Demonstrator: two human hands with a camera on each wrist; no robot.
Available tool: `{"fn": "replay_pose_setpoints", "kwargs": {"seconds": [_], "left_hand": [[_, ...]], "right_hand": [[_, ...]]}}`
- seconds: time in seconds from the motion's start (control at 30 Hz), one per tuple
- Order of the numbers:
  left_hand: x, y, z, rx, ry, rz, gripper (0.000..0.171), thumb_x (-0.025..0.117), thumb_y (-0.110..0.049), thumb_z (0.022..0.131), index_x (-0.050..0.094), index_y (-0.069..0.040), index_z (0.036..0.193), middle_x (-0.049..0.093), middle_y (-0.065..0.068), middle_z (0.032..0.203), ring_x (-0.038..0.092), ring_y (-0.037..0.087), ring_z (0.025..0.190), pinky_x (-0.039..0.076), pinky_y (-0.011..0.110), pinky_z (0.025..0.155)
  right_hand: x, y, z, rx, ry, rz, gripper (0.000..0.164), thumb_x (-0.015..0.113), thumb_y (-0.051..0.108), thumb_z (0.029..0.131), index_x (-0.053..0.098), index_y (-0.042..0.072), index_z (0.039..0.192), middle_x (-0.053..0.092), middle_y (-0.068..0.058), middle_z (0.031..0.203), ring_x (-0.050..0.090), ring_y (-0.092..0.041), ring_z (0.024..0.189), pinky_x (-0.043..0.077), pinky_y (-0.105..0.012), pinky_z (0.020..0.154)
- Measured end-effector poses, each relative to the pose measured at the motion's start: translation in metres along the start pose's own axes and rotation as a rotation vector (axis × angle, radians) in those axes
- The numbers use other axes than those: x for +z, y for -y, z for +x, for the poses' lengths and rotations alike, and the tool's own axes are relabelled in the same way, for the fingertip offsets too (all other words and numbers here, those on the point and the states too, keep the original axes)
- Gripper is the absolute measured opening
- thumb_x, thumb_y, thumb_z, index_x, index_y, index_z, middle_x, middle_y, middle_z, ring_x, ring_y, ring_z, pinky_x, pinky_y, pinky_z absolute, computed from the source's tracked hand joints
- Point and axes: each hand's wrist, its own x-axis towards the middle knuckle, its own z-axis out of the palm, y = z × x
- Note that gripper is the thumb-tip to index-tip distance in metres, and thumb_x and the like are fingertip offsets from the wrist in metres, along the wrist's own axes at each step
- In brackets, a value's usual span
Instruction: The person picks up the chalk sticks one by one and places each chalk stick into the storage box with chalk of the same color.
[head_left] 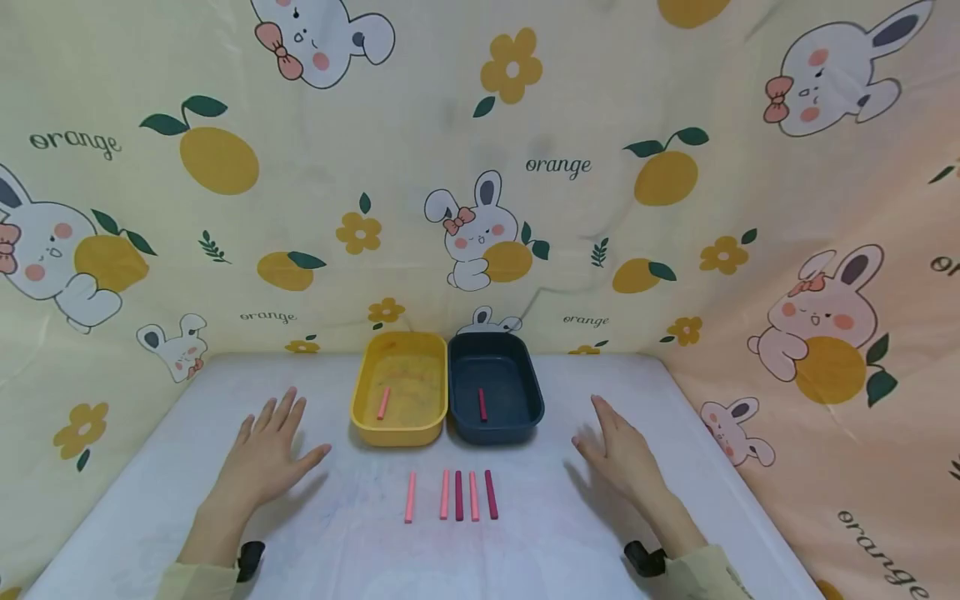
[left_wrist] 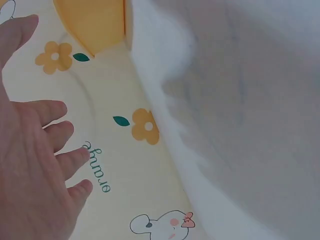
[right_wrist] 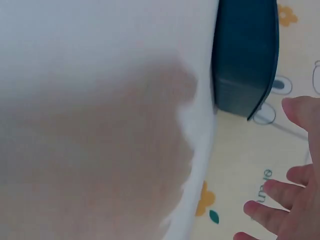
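My left hand (head_left: 264,454) is held over the left of the table with fingers spread and nothing in them. On the other side, my right hand (head_left: 624,454) hovers with fingers extended, also holding nothing. Between the hands lies a row of several crayon-like sticks: three light pink ones, such as the leftmost pink stick (head_left: 410,497), and two dark magenta ones, such as the rightmost magenta stick (head_left: 491,494). Behind them a yellow bin (head_left: 397,436) holds one pink stick (head_left: 383,403). Beside it, a navy bin (head_left: 495,434) contains one magenta stick (head_left: 482,405).
The white-covered table (head_left: 315,558) has faint coloured smudges near the sticks. A patterned curtain (head_left: 420,125) with rabbits and oranges rises behind the bins and along both sides. A dark wrist camera (head_left: 251,561) sits on the left wrist, another camera (head_left: 645,558) on the right.
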Motion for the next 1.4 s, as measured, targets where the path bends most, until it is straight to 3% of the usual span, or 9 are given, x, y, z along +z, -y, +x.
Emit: {"fn": "replay_pose_setpoints", "kwargs": {"seconds": [0.27,0.57,0.8,1.13,1.4], "left_hand": [[0.003,-0.012,0.013,0.039,-0.059,-0.004,0.092,0.062,-0.056,0.098,0.034,0.009,0.157,0.026,0.029,0.166,0.023,0.054,0.151,0.015,0.073,0.12],[0.009,-0.03,0.032,0.089,-0.079,-0.033,0.086,0.065,-0.047,0.098,0.035,0.009,0.157,0.029,0.027,0.166,0.023,0.049,0.153,0.014,0.069,0.123],[0.015,-0.043,0.045,0.104,-0.068,-0.04,0.093,0.06,-0.055,0.1,0.031,0.01,0.158,0.026,0.028,0.167,0.022,0.049,0.154,0.015,0.066,0.124],[0.02,-0.054,0.062,0.085,-0.004,-0.126,0.105,0.066,-0.06,0.095,0.023,0.011,0.16,0.018,0.027,0.17,0.016,0.048,0.156,0.013,0.061,0.127],[0.034,-0.057,0.067,0.046,0.047,-0.169,0.118,0.07,-0.066,0.089,0.015,0.009,0.162,0.012,0.027,0.171,0.013,0.047,0.157,0.011,0.06,0.128]], "right_hand": [[0.003,0.02,-0.006,0.038,0.023,0.215,0.077,0.07,0.035,0.1,0.034,-0.001,0.159,0.043,-0.025,0.158,0.047,-0.046,0.14,0.041,-0.064,0.113],[0.021,0.051,-0.012,0.019,0.038,0.347,0.069,0.076,0.021,0.096,0.044,0.003,0.153,0.054,-0.016,0.147,0.058,-0.033,0.125,0.053,-0.054,0.101],[0.029,0.073,-0.014,0.057,0.149,0.412,0.062,0.079,0.022,0.094,0.053,0.003,0.147,0.058,-0.01,0.141,0.06,-0.025,0.117,0.057,-0.046,0.096],[0.041,0.09,-0.011,-0.047,0.344,0.448,0.061,0.076,0.026,0.096,0.053,-0.001,0.145,0.06,-0.013,0.131,0.062,-0.017,0.097,0.058,-0.026,0.081],[0.048,0.102,-0.011,-0.07,0.461,0.441,0.056,0.071,0.021,0.097,0.054,0.0,0.145,0.059,-0.006,0.123,0.059,-0.011,0.089,0.055,-0.023,0.074]]}}
